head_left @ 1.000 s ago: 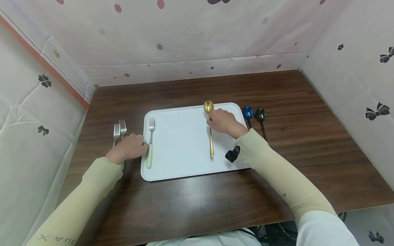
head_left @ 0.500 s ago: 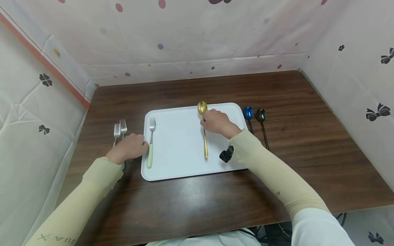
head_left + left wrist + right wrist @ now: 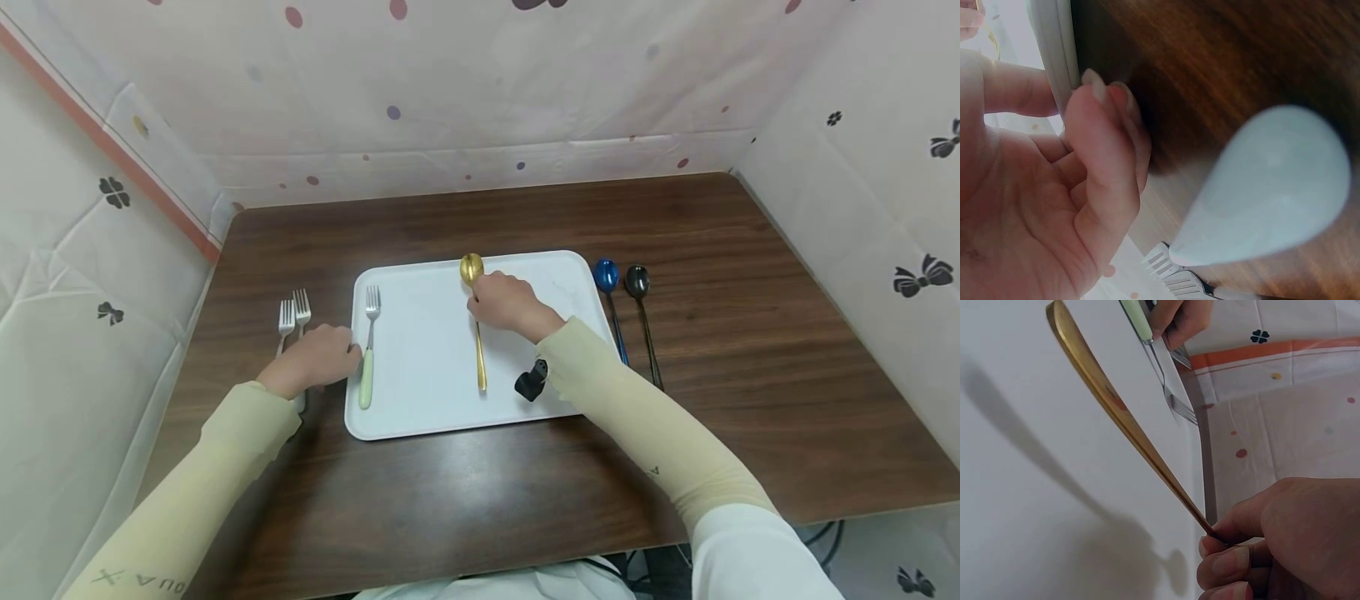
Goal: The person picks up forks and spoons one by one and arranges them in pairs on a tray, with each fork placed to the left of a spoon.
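Observation:
A white tray [image 3: 423, 350] lies on the table. My right hand [image 3: 512, 305] pinches a gold spoon [image 3: 481, 358] just below its bowl, above the tray's middle. Its handle points toward me and casts a shadow on the tray in the right wrist view. A fork with a light green handle [image 3: 366, 379] lies along the tray's left side. At the left rim, my left hand [image 3: 315, 358] grips the tray between thumb and curled fingers. Two more forks [image 3: 287, 317] lie left of the tray, their handles partly hidden by that hand.
Right of the tray lie a blue spoon [image 3: 606, 275] and a black spoon [image 3: 637, 283], the blue one's handle end hidden behind my right sleeve. A patterned white cloth [image 3: 450, 92] surrounds the brown table [image 3: 450, 500] on the back and sides.
My right hand has moved left across the tray with the gold spoon, from its right part to near its middle. My left hand has stayed at the tray's rim.

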Motion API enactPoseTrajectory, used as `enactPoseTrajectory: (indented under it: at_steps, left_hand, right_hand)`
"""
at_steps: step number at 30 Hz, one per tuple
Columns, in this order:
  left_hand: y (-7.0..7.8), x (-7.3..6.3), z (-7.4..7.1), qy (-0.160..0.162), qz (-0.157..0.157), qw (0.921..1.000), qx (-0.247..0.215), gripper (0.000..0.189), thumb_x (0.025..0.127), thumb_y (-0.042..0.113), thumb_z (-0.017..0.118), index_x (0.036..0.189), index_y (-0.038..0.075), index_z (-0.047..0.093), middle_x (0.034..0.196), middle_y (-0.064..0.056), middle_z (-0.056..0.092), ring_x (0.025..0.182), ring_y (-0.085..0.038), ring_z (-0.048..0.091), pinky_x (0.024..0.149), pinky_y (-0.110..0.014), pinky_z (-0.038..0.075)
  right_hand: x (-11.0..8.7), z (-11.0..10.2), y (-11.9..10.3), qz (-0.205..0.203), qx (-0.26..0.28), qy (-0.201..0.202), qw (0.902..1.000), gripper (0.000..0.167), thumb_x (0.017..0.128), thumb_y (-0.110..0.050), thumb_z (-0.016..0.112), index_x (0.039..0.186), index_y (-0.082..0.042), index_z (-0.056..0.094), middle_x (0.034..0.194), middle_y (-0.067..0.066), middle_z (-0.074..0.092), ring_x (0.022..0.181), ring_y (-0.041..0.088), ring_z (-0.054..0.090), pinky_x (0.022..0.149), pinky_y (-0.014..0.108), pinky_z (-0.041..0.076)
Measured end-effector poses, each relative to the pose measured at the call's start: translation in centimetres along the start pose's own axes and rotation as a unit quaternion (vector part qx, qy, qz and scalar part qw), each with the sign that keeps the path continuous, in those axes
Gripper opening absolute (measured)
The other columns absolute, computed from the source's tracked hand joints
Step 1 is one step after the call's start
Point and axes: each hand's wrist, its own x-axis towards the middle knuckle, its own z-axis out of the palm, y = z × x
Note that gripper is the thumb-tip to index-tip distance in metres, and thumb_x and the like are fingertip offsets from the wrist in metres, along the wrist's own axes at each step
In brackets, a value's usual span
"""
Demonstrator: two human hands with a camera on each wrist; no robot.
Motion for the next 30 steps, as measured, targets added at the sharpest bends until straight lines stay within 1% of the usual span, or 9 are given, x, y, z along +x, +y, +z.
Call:
enactPoseTrajectory:
  at_steps: [3, 7, 18, 22, 30]
  left_hand:
    - [-0.1, 0.0, 0.0, 0.002, 0.002, 1.0, -0.003, 0.028, 0.1, 0.019, 0.036, 0.089, 0.001, 0.055, 0.071, -0.011, 0.052, 0.052, -0.023, 0.055, 0.05, -0.035, 0.046]
    - [-0.2, 0.1, 0.1, 0.003, 0.0, 1.0, -0.006, 0.028, 0.1, 0.019, 0.036, 0.089, 0.001, 0.054, 0.071, -0.011, 0.052, 0.052, -0.024, 0.056, 0.05, -0.035, 0.047]
    - [-0.2, 0.0, 0.1, 0.007, 0.005, 1.0, -0.001, 0.029, 0.101, 0.02, 0.038, 0.093, 0.0, 0.057, 0.072, -0.011, 0.053, 0.054, -0.023, 0.055, 0.05, -0.035, 0.046]
    - [-0.1, 0.0, 0.0, 0.004, 0.0, 1.0, -0.003, 0.03, 0.102, 0.02, 0.038, 0.096, -0.001, 0.057, 0.073, -0.011, 0.054, 0.055, -0.023, 0.055, 0.051, -0.035, 0.047]
    - [-0.1, 0.1, 0.1, 0.001, -0.006, 1.0, -0.001, 0.032, 0.104, 0.022, 0.038, 0.102, -0.004, 0.058, 0.075, -0.012, 0.055, 0.056, -0.024, 0.056, 0.051, -0.035, 0.047]
  right_hand:
    - [0.1, 0.2, -0.3, -0.006, -0.001, 0.001, 1.0, 0.024, 0.103, -0.016, 0.051, 0.086, -0.005, 0.065, 0.07, 0.005, 0.05, 0.059, 0.017, 0.048, 0.055, 0.028, 0.037]
    - [0.3, 0.4, -0.8, -0.013, -0.002, 0.002, 0.9999, 0.022, 0.103, -0.017, 0.052, 0.089, -0.005, 0.065, 0.071, 0.005, 0.051, 0.059, 0.017, 0.05, 0.055, 0.028, 0.038]
    - [0.6, 0.8, -1.7, -0.018, 0.001, 0.0, 0.9998, 0.023, 0.103, -0.017, 0.052, 0.087, -0.006, 0.065, 0.071, 0.005, 0.05, 0.059, 0.017, 0.049, 0.055, 0.027, 0.038]
    - [0.8, 1.0, -1.9, -0.021, 0.0, -0.003, 0.9998, 0.024, 0.103, -0.017, 0.051, 0.085, -0.007, 0.064, 0.07, 0.004, 0.05, 0.058, 0.016, 0.048, 0.055, 0.027, 0.037]
    - [1.0, 1.4, -2.3, -0.022, -0.001, -0.003, 0.9998, 0.028, 0.103, -0.016, 0.051, 0.078, -0.008, 0.061, 0.067, 0.002, 0.046, 0.056, 0.015, 0.045, 0.054, 0.028, 0.036]
